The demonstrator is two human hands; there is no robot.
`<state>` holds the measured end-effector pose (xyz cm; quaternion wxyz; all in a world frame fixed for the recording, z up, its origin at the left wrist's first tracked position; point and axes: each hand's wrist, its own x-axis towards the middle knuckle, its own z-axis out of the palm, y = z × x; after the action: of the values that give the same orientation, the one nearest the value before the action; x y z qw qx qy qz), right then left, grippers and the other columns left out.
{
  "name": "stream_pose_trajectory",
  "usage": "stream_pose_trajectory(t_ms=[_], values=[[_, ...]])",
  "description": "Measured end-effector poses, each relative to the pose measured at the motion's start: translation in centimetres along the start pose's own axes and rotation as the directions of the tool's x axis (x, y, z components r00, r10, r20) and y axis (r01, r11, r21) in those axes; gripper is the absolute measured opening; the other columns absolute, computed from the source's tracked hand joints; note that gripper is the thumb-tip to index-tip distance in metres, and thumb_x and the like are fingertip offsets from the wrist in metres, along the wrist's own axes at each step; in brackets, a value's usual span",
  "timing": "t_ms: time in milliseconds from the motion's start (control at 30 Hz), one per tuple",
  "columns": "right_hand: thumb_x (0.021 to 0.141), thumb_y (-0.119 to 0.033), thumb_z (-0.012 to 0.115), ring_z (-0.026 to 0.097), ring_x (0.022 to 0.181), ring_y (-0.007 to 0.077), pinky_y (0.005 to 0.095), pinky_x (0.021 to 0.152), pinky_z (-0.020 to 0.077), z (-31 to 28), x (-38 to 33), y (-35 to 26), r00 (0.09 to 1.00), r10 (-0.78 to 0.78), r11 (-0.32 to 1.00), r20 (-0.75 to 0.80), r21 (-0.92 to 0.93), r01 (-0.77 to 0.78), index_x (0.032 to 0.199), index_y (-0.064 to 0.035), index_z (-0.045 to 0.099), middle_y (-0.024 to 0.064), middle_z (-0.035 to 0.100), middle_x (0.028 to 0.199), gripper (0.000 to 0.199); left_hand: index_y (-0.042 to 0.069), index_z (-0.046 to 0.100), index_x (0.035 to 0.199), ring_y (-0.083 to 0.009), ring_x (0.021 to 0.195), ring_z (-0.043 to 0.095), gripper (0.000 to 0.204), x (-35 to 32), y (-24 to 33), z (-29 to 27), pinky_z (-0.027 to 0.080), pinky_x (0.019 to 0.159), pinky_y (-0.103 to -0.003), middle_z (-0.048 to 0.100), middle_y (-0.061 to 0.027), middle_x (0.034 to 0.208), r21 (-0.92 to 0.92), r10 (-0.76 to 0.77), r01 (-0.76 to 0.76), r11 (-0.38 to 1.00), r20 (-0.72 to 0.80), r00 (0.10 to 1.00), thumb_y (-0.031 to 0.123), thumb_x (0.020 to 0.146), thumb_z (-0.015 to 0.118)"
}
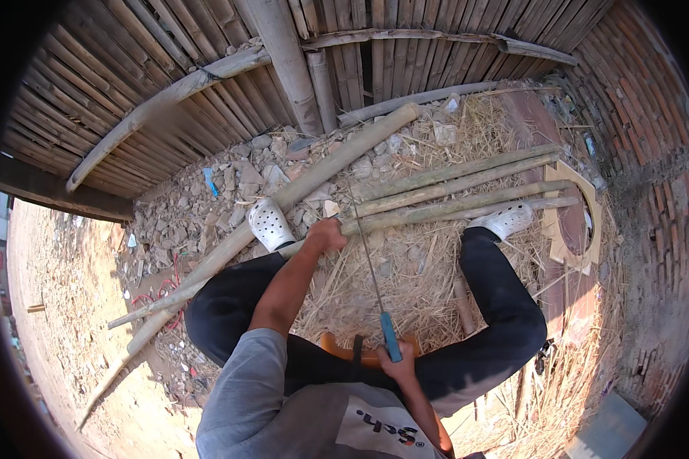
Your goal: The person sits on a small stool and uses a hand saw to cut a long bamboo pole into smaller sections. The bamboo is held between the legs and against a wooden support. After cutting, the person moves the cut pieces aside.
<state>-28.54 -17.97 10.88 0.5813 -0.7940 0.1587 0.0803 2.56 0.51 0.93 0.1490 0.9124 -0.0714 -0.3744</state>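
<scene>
My left hand (327,233) is closed around a slim bamboo pole (444,208) near the middle of the view. Low at my lap, my right hand (398,361) grips the blue handle (390,336) of a handsaw, whose long thin blade (371,264) reaches forward and crosses the pole just right of my left hand. The blade's teeth are too fine to make out. More slim poles (467,182) lie beside this one. My left foot in a white clog (270,224) rests by a thick bamboo pole (344,157); my other white clog (505,220) is at the slim poles' right ends.
Rubble (241,172) and dry straw (344,294) cover the ground. A bamboo slat wall (406,65) rises ahead, and a brick wall (651,115) stands at the right. Near it lies a pale board frame with an oval opening (555,241). Red string (164,291) lies at left.
</scene>
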Motion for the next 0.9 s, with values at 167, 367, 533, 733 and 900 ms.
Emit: stream_pose_trajectory(t_ms=[167, 367, 533, 733, 900], values=[[0.075, -0.001, 0.065, 0.045, 0.048, 0.0060, 0.0269, 0.045, 0.0369, -4.3, -2.8, -4.6, 0.976, 0.219, 0.972, 0.011, 0.081, -0.219, 0.056, -0.0047, 0.047, -0.0028, 0.048, 0.051, 0.026, -0.001, 0.070, 0.100, -0.0328, 0.104, 0.065, 0.049, 2.3, -1.1, 1.0, 0.051, 0.089, -0.042, 0.067, -0.0210, 0.108, -0.028, -0.075, 0.076, 0.997, 0.018, 0.997, 0.023, 0.058, 0.063], [0.074, -0.004, 0.066, 0.045, 0.051, 0.0038, 0.0261, 0.046, 0.0370, -1.0, 0.4, -0.3, 0.988, 0.149, 0.984, -0.036, 0.103, -0.145, 0.059, -0.0047, 0.049, -0.0032, 0.045, 0.052, 0.023, -0.003, 0.067, 0.071, -0.0262, 0.063, 0.065, 0.024, 3.3, -2.0, 2.3, 0.052, 0.061, -0.038, 0.067, -0.0150, 0.072, -0.242, 0.081, -0.037, 0.970, 0.175, 0.981, 0.017, 0.057, 0.065], [0.076, -0.011, 0.067, 0.050, 0.049, 0.0073, 0.0289, 0.048, 0.0429, -1.8, -3.9, -2.5, 1.000, -0.010, 0.999, -0.011, -0.050, 0.010, 0.061, -0.0026, 0.054, 0.0043, 0.048, 0.050, 0.021, -0.001, 0.063, 0.059, -0.0192, 0.048, 0.058, 0.011, 3.3, -2.7, 2.2, 0.046, 0.048, -0.033, 0.061, -0.0099, 0.059, -0.393, 0.192, -0.026, 0.919, 0.391, 0.900, 0.010, 0.058, 0.065], [0.075, -0.010, 0.067, 0.048, 0.047, 0.0076, 0.0294, 0.046, 0.0416, -1.8, -3.6, 0.0, 0.997, 0.066, 0.998, 0.027, 0.007, -0.066, 0.060, -0.0026, 0.053, 0.0047, 0.047, 0.048, 0.022, 0.001, 0.065, 0.060, -0.0188, 0.052, 0.060, 0.017, 4.3, -2.7, 1.2, 0.047, 0.051, -0.033, 0.064, -0.0096, 0.061, -0.345, 0.176, -0.034, 0.938, 0.390, 0.904, 0.017, 0.056, 0.065], [0.075, -0.009, 0.067, 0.044, 0.048, 0.0063, 0.0283, 0.045, 0.0383, -0.6, -2.3, -0.4, 0.998, 0.064, 0.998, -0.012, -0.022, -0.065, 0.060, -0.0023, 0.051, 0.0013, 0.046, 0.049, 0.023, 0.003, 0.069, 0.065, -0.0190, 0.059, 0.064, 0.020, 4.6, -4.0, 1.3, 0.050, 0.059, -0.032, 0.067, -0.0097, 0.066, -0.287, 0.186, -0.085, 0.954, 0.347, 0.920, 0.020, 0.057, 0.065]])
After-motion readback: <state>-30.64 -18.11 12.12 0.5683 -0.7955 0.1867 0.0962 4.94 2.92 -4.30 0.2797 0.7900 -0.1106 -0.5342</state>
